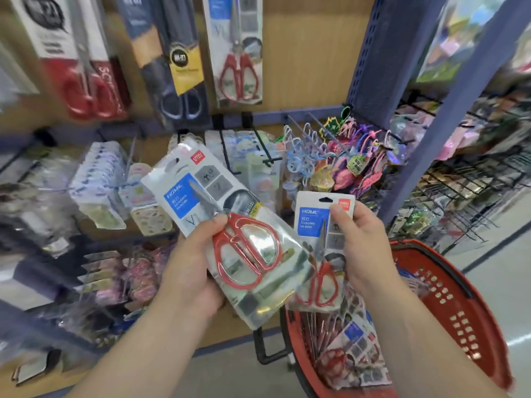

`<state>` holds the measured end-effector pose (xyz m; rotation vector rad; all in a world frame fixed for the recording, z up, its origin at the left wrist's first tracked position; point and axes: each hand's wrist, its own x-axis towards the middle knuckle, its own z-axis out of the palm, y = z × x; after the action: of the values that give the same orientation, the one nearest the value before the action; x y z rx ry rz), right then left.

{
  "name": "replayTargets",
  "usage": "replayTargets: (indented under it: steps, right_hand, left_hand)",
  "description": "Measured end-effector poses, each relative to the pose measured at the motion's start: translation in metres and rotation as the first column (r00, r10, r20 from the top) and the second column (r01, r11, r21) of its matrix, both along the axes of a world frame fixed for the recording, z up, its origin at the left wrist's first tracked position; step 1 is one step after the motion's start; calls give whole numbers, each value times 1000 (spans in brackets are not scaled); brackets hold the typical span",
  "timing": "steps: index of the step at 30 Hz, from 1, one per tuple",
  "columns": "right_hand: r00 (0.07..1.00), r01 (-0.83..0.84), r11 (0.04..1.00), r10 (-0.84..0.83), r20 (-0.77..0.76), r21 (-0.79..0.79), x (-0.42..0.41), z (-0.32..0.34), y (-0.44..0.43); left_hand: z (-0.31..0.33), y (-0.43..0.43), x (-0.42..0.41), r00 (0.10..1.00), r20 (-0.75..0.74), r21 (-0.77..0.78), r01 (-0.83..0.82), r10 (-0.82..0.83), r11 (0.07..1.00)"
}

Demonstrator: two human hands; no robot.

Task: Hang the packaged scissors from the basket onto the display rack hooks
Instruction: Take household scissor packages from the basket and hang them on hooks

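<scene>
Red-handled scissors pack (230,225) sat pinched in the left hand (192,262), tilted toward the rack, probably for hooking; the right hand (359,245) gripped a second pack (321,248) just above the basket (448,300), where more lay.

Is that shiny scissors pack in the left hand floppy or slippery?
Probably fairly stiff: the scissors pack juts out flat though the left hand grips only one side. Its glossy plastic could be slippery.

Colourful keychains (344,159) hang right of pastel sticker packs (97,173) (blurred); wire grid shelves (459,202) stand far right, above a pale floor (502,282).
</scene>
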<state>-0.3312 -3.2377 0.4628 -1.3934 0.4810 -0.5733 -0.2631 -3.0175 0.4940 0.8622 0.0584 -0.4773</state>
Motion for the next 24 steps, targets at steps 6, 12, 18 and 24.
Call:
replayTargets:
  steps: [6,12,18,24]
  right_hand:
    - [996,17,998,-10,93,-68,17,30,-2]
    - [977,-22,988,55,206,-155,54,74,-25]
    - [942,-87,969,154,297,-230,93,127,-50]
    - [900,-79,945,205,385,-319,125,176,-73]
  left_hand:
    - [39,2,16,998,54,-64,-14,17,998]
    - [69,-18,34,981,143,-68,-122,131,990]
    - [83,-43,44,963,116,-59,-240,245,969]
    - [86,-58,49,941,118,-57,-312,317,948]
